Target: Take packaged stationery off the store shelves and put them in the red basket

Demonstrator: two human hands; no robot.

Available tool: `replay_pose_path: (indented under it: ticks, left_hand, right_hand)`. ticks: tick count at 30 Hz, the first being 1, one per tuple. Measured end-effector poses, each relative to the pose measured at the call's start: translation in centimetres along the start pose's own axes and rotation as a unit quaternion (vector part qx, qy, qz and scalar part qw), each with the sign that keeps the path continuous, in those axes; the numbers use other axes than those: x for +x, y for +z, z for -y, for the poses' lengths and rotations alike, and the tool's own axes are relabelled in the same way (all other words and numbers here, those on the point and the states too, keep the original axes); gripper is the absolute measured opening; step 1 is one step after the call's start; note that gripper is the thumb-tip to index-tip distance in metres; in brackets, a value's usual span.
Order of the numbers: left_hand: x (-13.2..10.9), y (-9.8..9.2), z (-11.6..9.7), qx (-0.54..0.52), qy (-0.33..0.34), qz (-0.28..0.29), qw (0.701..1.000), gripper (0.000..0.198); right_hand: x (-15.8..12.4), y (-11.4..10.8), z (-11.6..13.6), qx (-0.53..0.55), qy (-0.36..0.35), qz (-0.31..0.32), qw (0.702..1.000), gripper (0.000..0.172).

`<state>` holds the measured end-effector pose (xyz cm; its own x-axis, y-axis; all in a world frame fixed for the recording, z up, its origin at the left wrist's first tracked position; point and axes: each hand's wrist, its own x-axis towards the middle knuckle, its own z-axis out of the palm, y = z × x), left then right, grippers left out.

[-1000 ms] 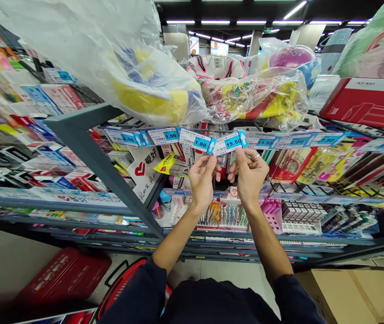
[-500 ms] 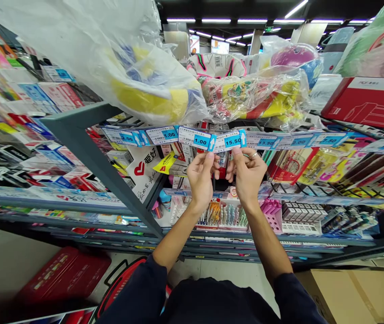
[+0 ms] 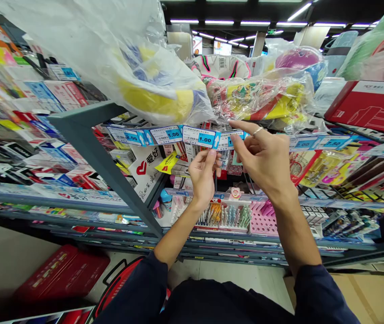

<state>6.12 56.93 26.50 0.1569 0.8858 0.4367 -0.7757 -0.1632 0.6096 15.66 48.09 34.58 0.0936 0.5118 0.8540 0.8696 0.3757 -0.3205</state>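
My left hand (image 3: 203,176) is closed in a loose pinch, its thumb tip just under the lower edge of the 1.00 price tag (image 3: 198,137). Whatever its curled fingers hold, if anything, is hidden. My right hand (image 3: 268,157), a ring on one finger, has thumb and index finger apart. The thumb is at the front of the neighbouring price tag (image 3: 224,140), partly covering its number, and the index finger reaches over the tag's upper edge. Both tags sit in a row along the shelf edge, with blue arrows pointing up.
Bagged balls (image 3: 158,96) and a red box (image 3: 369,105) lie on the top shelf. A grey metal upright (image 3: 111,171) stands left of my hands. Below are trays of pens (image 3: 235,215). A red basket (image 3: 121,283) and a cardboard box (image 3: 363,294) are on the floor.
My right hand has moved up and right from below the tag, its thumb and index finger spreading apart. My left hand stays nearly in place. The view has shifted slightly.
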Motion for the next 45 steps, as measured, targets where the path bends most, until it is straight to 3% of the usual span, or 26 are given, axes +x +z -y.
replay_pose_path:
  ticks: [5,14,22,27,31,36,41,45]
  left_hand:
    - [0.0,0.0,0.1,0.003,-0.009,-0.003,1.000,0.030]
    - [0.2,-0.1,0.2,-0.001,-0.003,0.003,1.000,0.027]
    - [0.0,-0.7,0.3,0.009,-0.002,0.029,1.000,0.026]
    - [-0.6,-1.5,0.0,0.022,-0.008,0.022,0.999,0.030]
    - [-0.7,-1.9,-0.7,0.028,0.022,-0.010,0.999,0.031]
    - [-0.5,-2.0,-1.3,0.039,0.013,0.018,0.999,0.033]
    - [-0.5,-1.9,-0.2,0.050,-0.032,0.053,0.997,0.035]
    - [-0.2,-1.4,0.5,0.048,-0.036,0.067,0.996,0.029]
  right_hand:
    - [0.6,0.6,-0.2,-0.092,-0.044,0.042,0.994,0.030]
    - [1.1,1.0,0.0,-0.112,-0.022,0.068,0.991,0.031]
    - [0.0,0.8,0.3,-0.068,-0.011,0.017,0.997,0.035]
    - [-3.0,0.3,0.9,-0.031,0.013,-0.066,0.997,0.031]
    - [-5.2,1.0,0.5,-0.019,0.018,-0.085,0.996,0.027]
    - [-4.6,1.6,-0.4,-0.077,-0.007,-0.067,0.995,0.030]
    - [-2.8,1.8,-0.9,-0.123,-0.023,-0.002,0.992,0.039]
    - [-2.1,2.2,-0.9,-0.121,-0.020,0.006,0.992,0.041]
